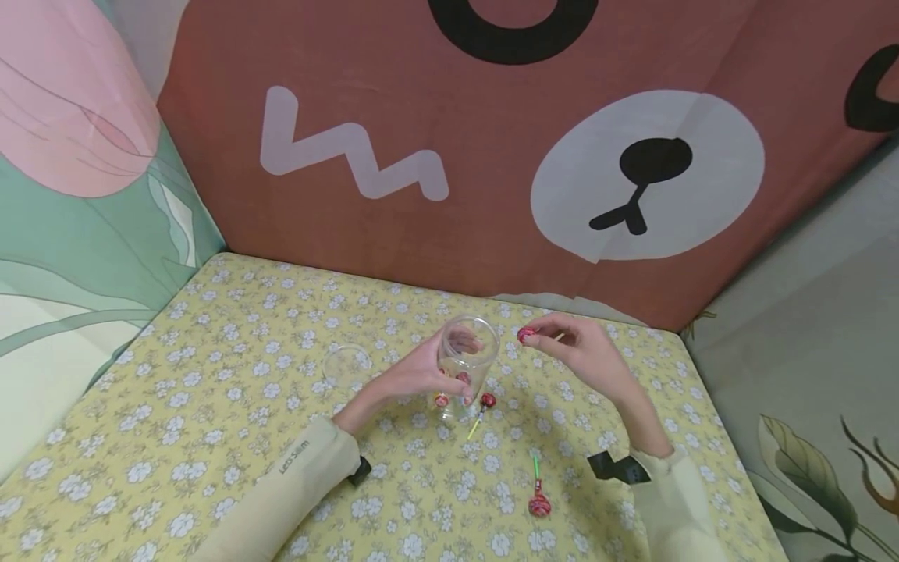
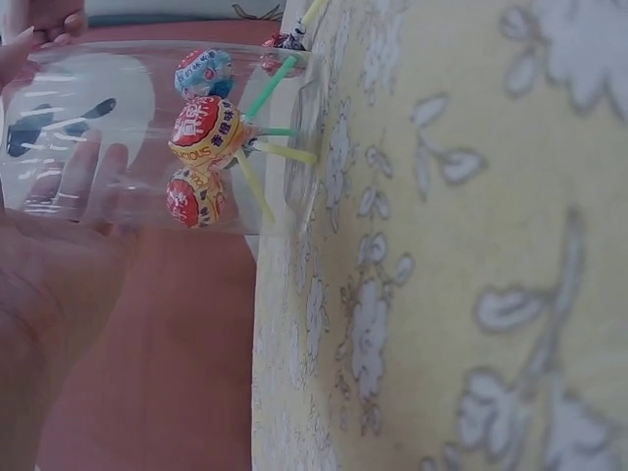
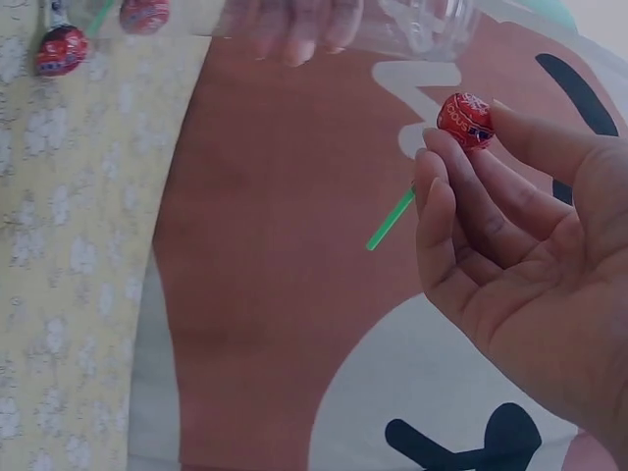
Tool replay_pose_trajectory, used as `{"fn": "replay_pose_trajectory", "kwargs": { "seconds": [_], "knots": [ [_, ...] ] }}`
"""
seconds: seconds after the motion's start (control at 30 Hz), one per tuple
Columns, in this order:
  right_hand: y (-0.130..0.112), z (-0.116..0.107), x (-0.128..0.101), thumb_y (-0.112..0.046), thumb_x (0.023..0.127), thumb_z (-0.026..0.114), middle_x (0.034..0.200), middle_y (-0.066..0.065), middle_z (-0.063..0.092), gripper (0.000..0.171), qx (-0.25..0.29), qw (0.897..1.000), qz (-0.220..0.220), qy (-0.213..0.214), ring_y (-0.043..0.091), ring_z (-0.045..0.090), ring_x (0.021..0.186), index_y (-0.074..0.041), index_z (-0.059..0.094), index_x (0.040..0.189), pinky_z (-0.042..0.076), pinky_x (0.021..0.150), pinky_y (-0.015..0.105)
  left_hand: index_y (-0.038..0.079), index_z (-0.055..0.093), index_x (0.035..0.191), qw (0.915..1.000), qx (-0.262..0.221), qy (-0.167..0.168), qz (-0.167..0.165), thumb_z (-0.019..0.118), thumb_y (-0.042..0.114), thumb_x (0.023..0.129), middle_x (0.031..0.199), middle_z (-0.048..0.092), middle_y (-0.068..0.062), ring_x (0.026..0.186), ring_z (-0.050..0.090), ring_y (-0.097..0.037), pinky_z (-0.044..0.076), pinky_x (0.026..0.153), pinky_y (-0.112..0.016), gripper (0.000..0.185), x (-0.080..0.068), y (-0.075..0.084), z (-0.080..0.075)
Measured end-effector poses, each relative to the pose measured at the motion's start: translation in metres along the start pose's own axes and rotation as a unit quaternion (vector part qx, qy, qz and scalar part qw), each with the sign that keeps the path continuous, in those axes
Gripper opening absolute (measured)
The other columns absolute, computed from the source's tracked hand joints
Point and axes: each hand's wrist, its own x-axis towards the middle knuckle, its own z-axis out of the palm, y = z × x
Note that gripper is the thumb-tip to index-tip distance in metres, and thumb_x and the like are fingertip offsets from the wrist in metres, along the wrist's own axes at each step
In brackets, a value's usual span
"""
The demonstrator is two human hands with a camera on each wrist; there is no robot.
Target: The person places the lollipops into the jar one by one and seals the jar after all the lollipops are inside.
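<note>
A clear plastic jar (image 1: 467, 361) stands on the yellow flowered tablecloth (image 1: 232, 375), and my left hand (image 1: 421, 375) grips its side. Inside the jar (image 2: 147, 137) lie three wrapped lollipops (image 2: 206, 132) with green and yellow sticks. My right hand (image 1: 562, 339) hovers just right of the jar's mouth and pinches a red lollipop (image 1: 526, 335) by its head. In the right wrist view that red lollipop (image 3: 465, 120) sits between thumb and fingertips, its green stick (image 3: 390, 220) pointing away. The jar's rim (image 3: 412, 25) shows above it.
A red lollipop with a yellow stick (image 1: 485, 403) lies by the jar's base. Another with a green stick (image 1: 538, 499) lies nearer me. The jar's clear lid (image 1: 347, 364) rests to the left. Printed fabric walls (image 1: 492, 156) close in the table at the back and sides.
</note>
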Motion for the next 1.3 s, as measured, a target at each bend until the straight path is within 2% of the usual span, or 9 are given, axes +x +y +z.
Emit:
{"fn": "replay_pose_trajectory", "kwargs": {
  "seconds": [0.2,0.4,0.57,0.7,0.93,1.17,1.3],
  "knots": [
    [-0.008,-0.006,0.004,-0.02,0.1,0.071,0.1,0.004,0.076,0.016,0.012,1.0,-0.008,0.012,0.017,0.065,0.076,-0.01,0.078,0.111,0.049,0.064,0.03,0.002,0.04,0.147,0.9999,0.0,0.009,-0.01,0.08,0.004,0.084,0.146,0.052,-0.019,0.136,0.048,-0.03,0.044,0.107,-0.053,0.074,0.0,0.001,0.002],
    [-0.013,-0.009,0.005,-0.015,0.101,0.069,0.101,0.006,0.075,0.016,0.049,0.998,-0.015,0.036,0.016,0.067,0.083,-0.008,0.078,0.111,0.053,0.07,0.028,0.003,0.039,0.147,0.9997,-0.01,0.019,-0.012,0.08,0.005,0.083,0.142,0.056,-0.01,0.133,0.049,-0.026,0.047,0.103,-0.054,0.076,0.0,-0.001,0.004],
    [-0.019,-0.011,0.006,-0.011,0.101,0.067,0.103,0.005,0.076,0.016,0.066,0.996,-0.027,0.057,0.013,0.069,0.086,-0.004,0.077,0.112,0.054,0.072,0.026,0.007,0.039,0.148,0.9994,-0.019,0.025,-0.012,0.081,0.003,0.083,0.143,0.055,-0.014,0.134,0.049,-0.028,0.045,0.105,-0.053,0.077,0.0,-0.002,0.006],
    [-0.025,-0.012,0.008,-0.009,0.102,0.065,0.1,0.001,0.077,0.017,0.075,0.994,-0.035,0.07,0.011,0.07,0.085,-0.001,0.076,0.112,0.054,0.072,0.025,0.014,0.04,0.146,0.999,-0.025,0.033,-0.014,0.081,0.001,0.082,0.142,0.056,-0.012,0.134,0.05,-0.027,0.044,0.107,-0.05,0.077,0.0,-0.003,0.007],
    [-0.034,-0.01,0.012,-0.006,0.101,0.064,0.091,0.003,0.074,0.016,0.105,0.987,-0.062,0.102,0.015,0.066,0.079,0.001,0.076,0.11,0.054,0.068,0.025,0.007,0.041,0.146,0.9987,-0.026,0.039,-0.018,0.082,0.002,0.081,0.141,0.057,-0.011,0.13,0.052,-0.023,0.045,0.106,-0.049,0.077,-0.001,-0.003,0.008],
    [-0.044,-0.007,0.016,-0.003,0.101,0.065,0.088,0.005,0.073,0.015,0.138,0.98,-0.082,0.118,0.019,0.065,0.076,0.003,0.075,0.109,0.054,0.066,0.026,0.013,0.043,0.144,0.9983,-0.031,0.045,-0.02,0.082,0.002,0.081,0.139,0.058,-0.007,0.13,0.052,-0.023,0.046,0.106,-0.052,0.076,-0.002,-0.002,0.009],
    [-0.05,-0.005,0.017,-0.004,0.101,0.064,0.089,0.006,0.074,0.016,0.163,0.975,-0.076,0.127,0.018,0.066,0.078,0.005,0.075,0.11,0.055,0.067,0.028,0.012,0.042,0.146,0.9985,-0.028,0.042,-0.022,0.084,0.009,0.08,0.139,0.057,-0.006,0.13,0.052,-0.024,0.046,0.106,-0.054,0.079,-0.002,-0.003,0.009]
  ]
}}
